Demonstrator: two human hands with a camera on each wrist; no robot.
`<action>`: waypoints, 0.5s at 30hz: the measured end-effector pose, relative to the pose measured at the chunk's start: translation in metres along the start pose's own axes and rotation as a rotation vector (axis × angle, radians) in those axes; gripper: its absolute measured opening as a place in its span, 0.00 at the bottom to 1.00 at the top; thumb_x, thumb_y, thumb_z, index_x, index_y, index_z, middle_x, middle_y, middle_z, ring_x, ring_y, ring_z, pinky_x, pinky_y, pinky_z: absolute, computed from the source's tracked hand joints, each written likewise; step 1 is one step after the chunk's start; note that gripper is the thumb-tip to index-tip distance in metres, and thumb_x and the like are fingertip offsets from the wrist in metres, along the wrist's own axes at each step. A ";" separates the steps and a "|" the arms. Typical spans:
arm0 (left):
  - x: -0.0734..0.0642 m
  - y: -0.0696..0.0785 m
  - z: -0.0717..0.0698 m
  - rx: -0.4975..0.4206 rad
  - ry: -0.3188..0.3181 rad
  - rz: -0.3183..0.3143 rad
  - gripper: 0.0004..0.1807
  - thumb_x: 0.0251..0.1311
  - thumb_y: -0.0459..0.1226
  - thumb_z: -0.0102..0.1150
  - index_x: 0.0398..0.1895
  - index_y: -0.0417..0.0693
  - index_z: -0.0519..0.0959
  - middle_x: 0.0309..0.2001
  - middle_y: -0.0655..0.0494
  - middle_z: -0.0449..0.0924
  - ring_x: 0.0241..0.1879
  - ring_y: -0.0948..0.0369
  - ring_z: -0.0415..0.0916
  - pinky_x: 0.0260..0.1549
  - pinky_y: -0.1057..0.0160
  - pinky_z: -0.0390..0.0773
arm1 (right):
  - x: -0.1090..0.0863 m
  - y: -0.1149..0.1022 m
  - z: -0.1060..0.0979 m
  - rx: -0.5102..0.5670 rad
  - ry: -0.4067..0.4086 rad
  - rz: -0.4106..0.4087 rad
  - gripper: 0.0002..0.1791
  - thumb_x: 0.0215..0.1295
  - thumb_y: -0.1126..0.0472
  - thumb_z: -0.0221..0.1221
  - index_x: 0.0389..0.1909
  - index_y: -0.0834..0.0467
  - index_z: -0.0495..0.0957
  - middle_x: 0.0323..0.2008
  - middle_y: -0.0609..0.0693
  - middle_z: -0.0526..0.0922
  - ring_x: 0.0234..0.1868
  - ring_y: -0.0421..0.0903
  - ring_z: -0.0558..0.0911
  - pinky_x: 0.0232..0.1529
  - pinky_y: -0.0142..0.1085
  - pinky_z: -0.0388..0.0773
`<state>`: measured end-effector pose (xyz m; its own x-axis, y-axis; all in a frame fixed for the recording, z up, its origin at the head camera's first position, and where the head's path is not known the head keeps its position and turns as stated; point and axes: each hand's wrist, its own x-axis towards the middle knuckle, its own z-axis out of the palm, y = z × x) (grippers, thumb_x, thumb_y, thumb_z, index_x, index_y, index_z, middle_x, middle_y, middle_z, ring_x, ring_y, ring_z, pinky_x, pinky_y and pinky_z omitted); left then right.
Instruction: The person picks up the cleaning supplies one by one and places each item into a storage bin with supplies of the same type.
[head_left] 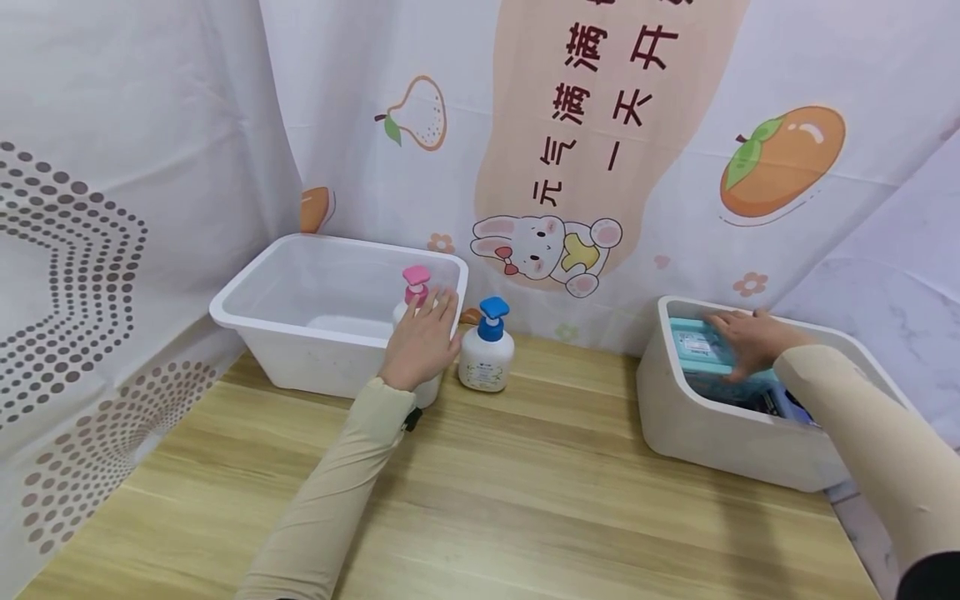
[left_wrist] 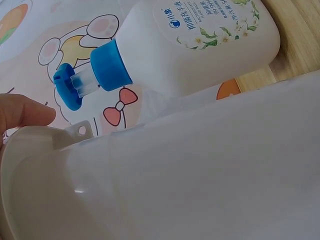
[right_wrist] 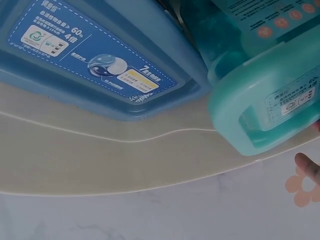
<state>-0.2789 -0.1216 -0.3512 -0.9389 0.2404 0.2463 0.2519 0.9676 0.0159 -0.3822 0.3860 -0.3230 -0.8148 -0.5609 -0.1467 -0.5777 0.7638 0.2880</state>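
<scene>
My left hand (head_left: 423, 342) lies over the right rim of the left white bin (head_left: 300, 354), its fingers extended beside a pink-pump bottle (head_left: 417, 278). The hand hides most of that bottle. In the left wrist view a fingertip (left_wrist: 37, 111) is at the pale rim. A white hand-wash bottle with a blue pump (head_left: 486, 358) stands upright just right of this hand. My right hand (head_left: 757, 337) reaches into the right bin (head_left: 720, 446) and grips a teal laundry-pod box (head_left: 693, 342) across its top. The box's teal end (right_wrist: 230, 120) appears close to the bin rim in the right wrist view.
A blue laundry-pod box (right_wrist: 65, 55) lies inside the right bin beside the teal one, with dark items (head_left: 765, 402) near it. Both bins stand on a wooden table (head_left: 540, 500), against a printed cloth backdrop (head_left: 360, 167).
</scene>
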 end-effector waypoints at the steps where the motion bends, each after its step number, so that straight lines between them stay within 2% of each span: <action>1: 0.000 0.000 0.000 0.001 -0.002 0.000 0.34 0.68 0.49 0.39 0.72 0.41 0.53 0.73 0.48 0.54 0.74 0.50 0.48 0.72 0.48 0.47 | 0.000 0.001 0.002 -0.004 0.001 -0.001 0.61 0.31 0.35 0.72 0.62 0.71 0.60 0.60 0.69 0.69 0.59 0.65 0.69 0.52 0.67 0.66; 15: -0.002 -0.002 0.001 0.005 0.008 0.004 0.34 0.67 0.49 0.40 0.72 0.41 0.53 0.73 0.48 0.54 0.74 0.51 0.48 0.72 0.48 0.47 | 0.002 -0.003 0.005 -0.007 0.010 0.000 0.61 0.30 0.34 0.72 0.62 0.69 0.61 0.60 0.68 0.70 0.59 0.64 0.69 0.53 0.68 0.66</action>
<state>-0.2782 -0.1241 -0.3526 -0.9358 0.2441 0.2543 0.2549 0.9669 0.0100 -0.3821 0.3841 -0.3292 -0.8142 -0.5642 -0.1370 -0.5773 0.7614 0.2949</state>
